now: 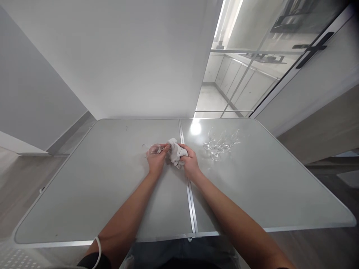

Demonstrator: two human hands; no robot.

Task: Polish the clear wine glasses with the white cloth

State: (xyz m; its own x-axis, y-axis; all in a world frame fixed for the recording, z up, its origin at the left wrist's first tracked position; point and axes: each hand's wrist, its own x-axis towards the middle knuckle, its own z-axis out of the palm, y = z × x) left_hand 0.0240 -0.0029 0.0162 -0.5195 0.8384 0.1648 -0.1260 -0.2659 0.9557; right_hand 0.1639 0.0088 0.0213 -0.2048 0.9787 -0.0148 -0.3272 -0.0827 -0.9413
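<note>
Over the middle of the table, my left hand (157, 157) is closed around a clear stemmed wine glass (153, 149), its bowl pointing left. A crumpled white cloth (176, 152) wraps the base end of that glass. My right hand (191, 161) grips the cloth from the right side, fingers bunched into it. The foot of the glass is hidden by the cloth. To the right, several clear stemmed glasses (215, 155) stand close together upright on the table; my hands are apart from them.
The pale grey table (92, 186) has a metal seam (192, 209) running front to back and a metal-trimmed edge. A white wall (146, 67) rises behind it. At the back right is a glass-paned door (238, 74) with a black handle (314, 50).
</note>
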